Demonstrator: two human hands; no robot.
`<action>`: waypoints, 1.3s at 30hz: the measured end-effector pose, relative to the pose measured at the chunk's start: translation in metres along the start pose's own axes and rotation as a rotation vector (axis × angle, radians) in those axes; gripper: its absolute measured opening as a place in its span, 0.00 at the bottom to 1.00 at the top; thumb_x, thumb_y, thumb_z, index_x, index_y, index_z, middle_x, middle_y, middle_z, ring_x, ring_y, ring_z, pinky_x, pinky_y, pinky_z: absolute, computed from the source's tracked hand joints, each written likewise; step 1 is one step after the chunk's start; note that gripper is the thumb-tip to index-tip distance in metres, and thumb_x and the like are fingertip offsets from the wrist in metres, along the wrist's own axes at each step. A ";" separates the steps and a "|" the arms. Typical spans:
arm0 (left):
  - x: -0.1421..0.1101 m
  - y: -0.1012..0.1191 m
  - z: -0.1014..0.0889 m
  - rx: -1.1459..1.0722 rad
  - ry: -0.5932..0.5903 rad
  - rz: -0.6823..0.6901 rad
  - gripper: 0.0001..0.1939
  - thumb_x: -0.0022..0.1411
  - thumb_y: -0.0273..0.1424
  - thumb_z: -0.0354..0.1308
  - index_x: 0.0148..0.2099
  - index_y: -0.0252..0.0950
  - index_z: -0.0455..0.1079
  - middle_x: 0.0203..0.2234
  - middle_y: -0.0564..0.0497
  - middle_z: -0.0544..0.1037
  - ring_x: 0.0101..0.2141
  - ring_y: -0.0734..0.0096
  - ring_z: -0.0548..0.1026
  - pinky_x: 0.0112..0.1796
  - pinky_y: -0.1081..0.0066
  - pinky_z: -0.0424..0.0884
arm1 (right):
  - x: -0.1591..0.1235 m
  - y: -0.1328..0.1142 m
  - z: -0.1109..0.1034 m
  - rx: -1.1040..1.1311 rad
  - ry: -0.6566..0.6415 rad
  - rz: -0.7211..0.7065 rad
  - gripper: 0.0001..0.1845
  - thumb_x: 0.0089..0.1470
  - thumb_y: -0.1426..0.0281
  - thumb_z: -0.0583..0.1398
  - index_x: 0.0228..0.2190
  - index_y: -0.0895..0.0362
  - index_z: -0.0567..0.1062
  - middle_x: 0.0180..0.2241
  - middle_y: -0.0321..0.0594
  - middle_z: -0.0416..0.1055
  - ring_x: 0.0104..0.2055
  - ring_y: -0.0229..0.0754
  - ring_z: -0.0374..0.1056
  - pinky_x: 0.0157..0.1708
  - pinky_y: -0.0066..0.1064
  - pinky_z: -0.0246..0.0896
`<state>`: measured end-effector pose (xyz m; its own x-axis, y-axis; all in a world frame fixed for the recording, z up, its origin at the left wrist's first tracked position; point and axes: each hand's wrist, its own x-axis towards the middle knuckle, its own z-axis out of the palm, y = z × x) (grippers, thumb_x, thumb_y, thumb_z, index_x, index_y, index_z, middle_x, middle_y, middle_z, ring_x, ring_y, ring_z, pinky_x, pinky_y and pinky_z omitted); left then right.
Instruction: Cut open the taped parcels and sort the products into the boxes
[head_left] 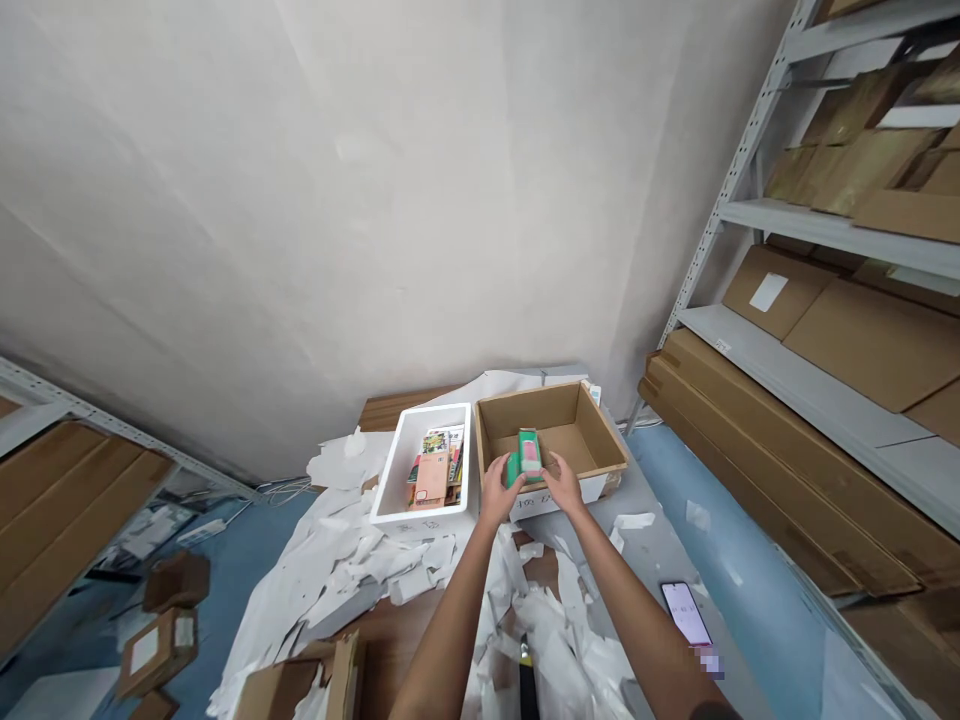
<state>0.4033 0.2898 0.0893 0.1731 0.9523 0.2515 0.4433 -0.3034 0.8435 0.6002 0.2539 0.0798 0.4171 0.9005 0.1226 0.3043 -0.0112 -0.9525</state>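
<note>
My left hand point(498, 492) and my right hand point(564, 486) are at the near side of an open cardboard box point(551, 408). Between them they grip a small green box point(529, 440) with a pink patch on its face. Another green part shows by my left fingers; whether it is a second box, I cannot tell. Left of the carton stands a white foam box point(380, 508) holding several small packages, with a salmon-coloured box point(432, 477) on top. Handwriting marks the carton's near side.
Torn white paper point(360, 540) covers much of the table. A phone point(685, 612) lies at the right, and a black-handled tool point(528, 685) near the front. An open carton point(300, 690) stands front left. Shelves with cartons point(780, 290) flank both sides.
</note>
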 end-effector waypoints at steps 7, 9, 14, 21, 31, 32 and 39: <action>-0.058 -0.020 -0.040 -0.018 0.005 0.041 0.29 0.68 0.45 0.65 0.68 0.44 0.72 0.63 0.40 0.77 0.64 0.48 0.75 0.61 0.48 0.74 | -0.060 -0.012 0.004 -0.091 -0.016 -0.097 0.30 0.57 0.59 0.64 0.59 0.52 0.78 0.60 0.51 0.78 0.62 0.59 0.74 0.63 0.53 0.70; -0.080 -0.027 -0.061 -0.023 0.009 0.022 0.29 0.68 0.44 0.65 0.68 0.45 0.72 0.64 0.40 0.77 0.64 0.49 0.75 0.57 0.50 0.77 | -0.079 -0.025 0.011 -0.132 -0.030 -0.138 0.29 0.58 0.60 0.63 0.60 0.53 0.78 0.60 0.51 0.78 0.63 0.59 0.73 0.64 0.54 0.69; -0.146 -0.053 -0.141 0.026 0.002 -0.020 0.29 0.69 0.38 0.63 0.70 0.45 0.70 0.66 0.42 0.74 0.66 0.50 0.72 0.57 0.52 0.78 | -0.139 -0.060 0.060 -0.232 -0.087 -0.263 0.31 0.59 0.62 0.63 0.63 0.53 0.76 0.62 0.51 0.75 0.66 0.58 0.69 0.69 0.55 0.62; -0.265 -0.116 -0.297 0.295 -0.001 -0.145 0.32 0.66 0.32 0.66 0.71 0.42 0.71 0.70 0.41 0.72 0.70 0.48 0.68 0.70 0.48 0.65 | -0.260 -0.099 0.190 -0.309 -0.328 -0.262 0.36 0.60 0.63 0.63 0.68 0.53 0.71 0.70 0.53 0.66 0.74 0.60 0.57 0.75 0.55 0.52; -0.435 -0.171 -0.405 0.467 -0.349 -0.483 0.28 0.56 0.39 0.77 0.59 0.42 0.81 0.77 0.39 0.59 0.77 0.30 0.52 0.67 0.40 0.66 | -0.429 -0.120 0.332 -0.476 -0.872 -0.267 0.24 0.58 0.68 0.69 0.56 0.56 0.81 0.65 0.55 0.71 0.69 0.60 0.65 0.70 0.54 0.59; -0.443 -0.175 -0.405 0.449 -0.386 -0.525 0.28 0.56 0.41 0.78 0.57 0.41 0.81 0.79 0.38 0.54 0.76 0.29 0.52 0.66 0.40 0.66 | -0.441 -0.114 0.332 -0.579 -0.904 -0.209 0.26 0.54 0.67 0.73 0.54 0.56 0.82 0.69 0.57 0.68 0.73 0.64 0.60 0.71 0.58 0.54; -0.466 -0.190 -0.393 0.395 -0.421 -0.485 0.24 0.45 0.31 0.84 0.46 0.38 0.85 0.82 0.42 0.46 0.76 0.30 0.52 0.70 0.45 0.62 | -0.504 -0.056 0.300 -0.754 -0.988 -0.023 0.31 0.44 0.64 0.81 0.50 0.57 0.85 0.81 0.56 0.38 0.81 0.75 0.36 0.75 0.60 0.44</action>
<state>-0.1072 -0.0827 -0.0018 0.1641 0.9126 -0.3744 0.8243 0.0816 0.5602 0.1162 -0.0686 -0.0119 -0.3179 0.8415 -0.4368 0.8555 0.0560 -0.5148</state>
